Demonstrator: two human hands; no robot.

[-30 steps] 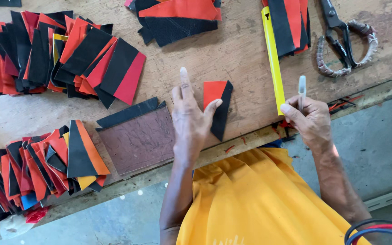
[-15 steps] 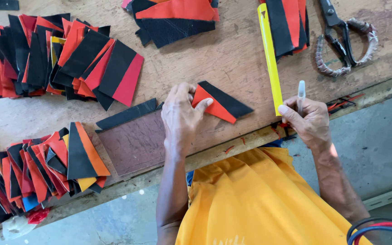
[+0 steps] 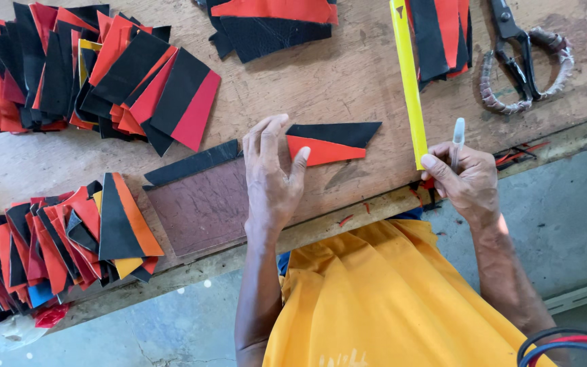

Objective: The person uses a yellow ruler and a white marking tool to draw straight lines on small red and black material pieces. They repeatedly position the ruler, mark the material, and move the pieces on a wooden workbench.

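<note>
While pinning the black-and-red wedge piece (image 3: 331, 143) at frame centre under flat, spread left hand (image 3: 273, 180), keep fingers pressing firmly; right hand (image 3: 467, 180) gripping pen (image 3: 457, 139) beside yellow ruler (image 3: 409, 81).

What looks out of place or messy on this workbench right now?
Nothing looks damaged. The stacks of red and black pieces are loosely fanned, and small red scraps lie along the bench edge near the left hand.
</note>
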